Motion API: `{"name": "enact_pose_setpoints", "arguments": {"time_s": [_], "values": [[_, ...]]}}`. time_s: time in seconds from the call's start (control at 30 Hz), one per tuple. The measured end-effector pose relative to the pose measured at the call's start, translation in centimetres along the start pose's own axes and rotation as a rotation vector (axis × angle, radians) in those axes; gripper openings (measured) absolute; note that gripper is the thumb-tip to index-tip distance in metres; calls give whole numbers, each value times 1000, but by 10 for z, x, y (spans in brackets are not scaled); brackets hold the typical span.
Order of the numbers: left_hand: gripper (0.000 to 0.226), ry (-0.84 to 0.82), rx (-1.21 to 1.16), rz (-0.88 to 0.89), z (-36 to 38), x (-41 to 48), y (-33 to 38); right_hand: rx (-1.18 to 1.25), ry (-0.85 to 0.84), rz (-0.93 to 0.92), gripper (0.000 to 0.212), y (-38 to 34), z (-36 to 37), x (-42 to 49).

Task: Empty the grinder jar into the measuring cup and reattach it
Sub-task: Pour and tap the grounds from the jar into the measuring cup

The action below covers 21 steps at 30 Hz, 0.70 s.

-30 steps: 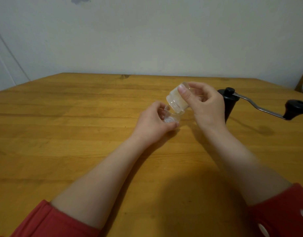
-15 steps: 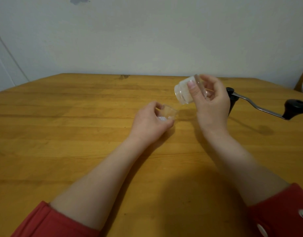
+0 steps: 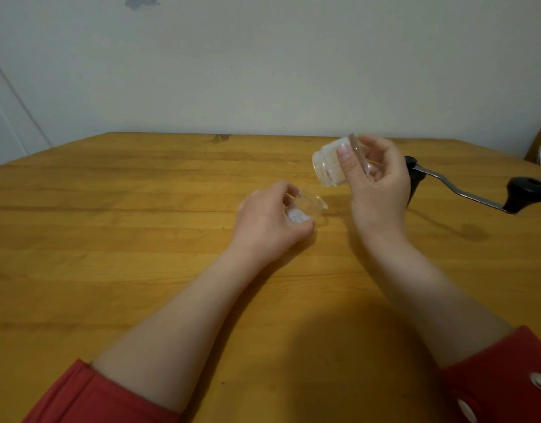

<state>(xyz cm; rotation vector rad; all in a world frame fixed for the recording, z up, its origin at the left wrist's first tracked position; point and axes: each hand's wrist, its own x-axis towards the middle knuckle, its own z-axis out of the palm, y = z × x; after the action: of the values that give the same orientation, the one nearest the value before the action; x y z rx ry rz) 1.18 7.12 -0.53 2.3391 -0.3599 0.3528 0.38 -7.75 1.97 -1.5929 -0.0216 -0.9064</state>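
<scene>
Head cam: we see the R hand (image 3: 379, 184) gripping the jar (image 3: 330, 166), now lifted up and away from the cup (image 3: 306, 207), mouth tipped left and clear of the rim, vs right over it a sec ago. L hand (image 3: 269, 221) is wrapped round the cup on the table (image 3: 141, 209), white grounds inside, so pour looks done. Next we'd expect the jar to go back to the grinder (image 3: 415, 178), behind the R hand.

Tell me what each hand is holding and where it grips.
The right hand holds the clear grinder jar tilted, gripped around its base end. The left hand holds the small measuring cup by its side wall, on the table.
</scene>
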Motion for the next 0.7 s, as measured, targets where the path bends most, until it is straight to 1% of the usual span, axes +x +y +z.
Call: {"name": "enact_pose_setpoints", "arguments": {"time_s": [0.2, 0.27, 0.37, 0.43, 0.6, 0.7], "values": [[49, 9, -72, -23, 3, 2, -5, 23, 2, 21, 42, 2, 1, 0], [48, -23, -134, -84, 5, 3, -7, 35, 0, 34, 41, 3, 0, 1], [46, -19, -214, -182, 7, 5, -12, 31, 9, 50, 44, 4, 0, 2], [46, -20, -243, -204, 7, 7, -15, 49, 8, 102, 48, 5, 0, 3], [47, -57, -183, -168, 10, 8, -17, 207, -73, 286, 48, 10, 2, 5], [48, -61, -183, -164, 10, 8, -18, 249, -119, 337, 51, 10, 2, 4]]}}
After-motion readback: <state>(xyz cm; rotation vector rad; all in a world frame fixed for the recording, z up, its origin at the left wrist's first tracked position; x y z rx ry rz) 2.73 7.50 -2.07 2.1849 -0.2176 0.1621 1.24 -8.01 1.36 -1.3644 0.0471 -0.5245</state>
